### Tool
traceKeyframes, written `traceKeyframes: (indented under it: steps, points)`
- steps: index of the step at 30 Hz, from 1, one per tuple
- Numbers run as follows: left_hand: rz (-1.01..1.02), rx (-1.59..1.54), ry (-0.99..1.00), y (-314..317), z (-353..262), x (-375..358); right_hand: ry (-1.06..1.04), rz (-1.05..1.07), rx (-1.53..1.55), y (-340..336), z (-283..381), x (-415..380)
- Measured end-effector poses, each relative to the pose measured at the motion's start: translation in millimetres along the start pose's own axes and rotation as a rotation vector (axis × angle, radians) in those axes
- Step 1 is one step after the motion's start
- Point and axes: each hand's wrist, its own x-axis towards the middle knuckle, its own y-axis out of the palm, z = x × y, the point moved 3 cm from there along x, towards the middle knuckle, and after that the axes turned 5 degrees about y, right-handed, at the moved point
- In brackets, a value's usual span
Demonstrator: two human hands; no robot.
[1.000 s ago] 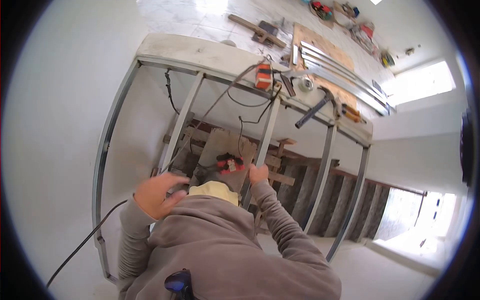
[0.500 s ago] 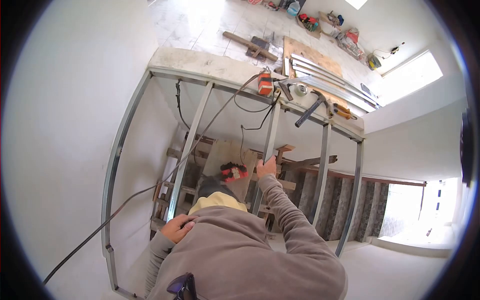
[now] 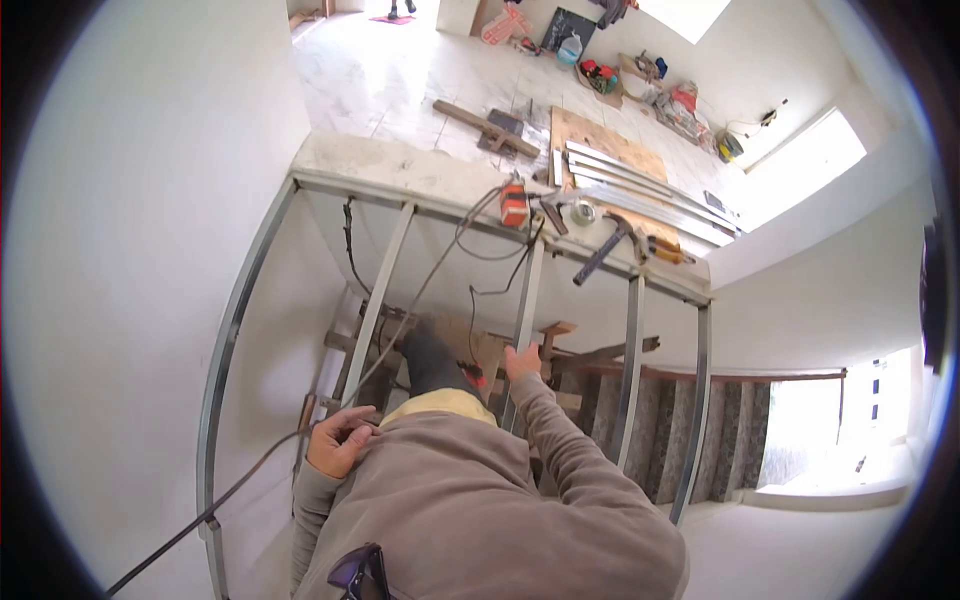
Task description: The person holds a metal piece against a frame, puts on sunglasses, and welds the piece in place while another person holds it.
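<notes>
My right hand is wrapped round a metal stud in the middle of a steel frame, its arm stretched forward. My left hand is beside my waist with fingers partly stretched and thumb apart. It overlaps a long dark cable in this view and is close to another metal stud. Below, my leg reaches forward over wooden planks. A red and black object shows beside the leg, mostly hidden by it.
On the ledge ahead lie an orange-red box, a hammer, a tape roll and yellow-handled pliers. Metal profiles lie on plywood beyond. Stairs descend at the right below the frame.
The view has tilted up, showing more of the far floor. My leg has moved forward, covering most of the red object. My left hand has lifted from my waist; my right keeps its grip.
</notes>
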Motion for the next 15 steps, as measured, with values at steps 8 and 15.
traceKeyframes:
  steps: [8, 15]
  points:
    - [-0.408, -0.119, 0.094, -34, 28, 122, 0.026, 0.096, -0.036, -11, 14, 1]
    - [-0.602, 0.396, 0.103, -22, 25, 277, 0.285, 0.288, -0.107, -8, -9, 16]
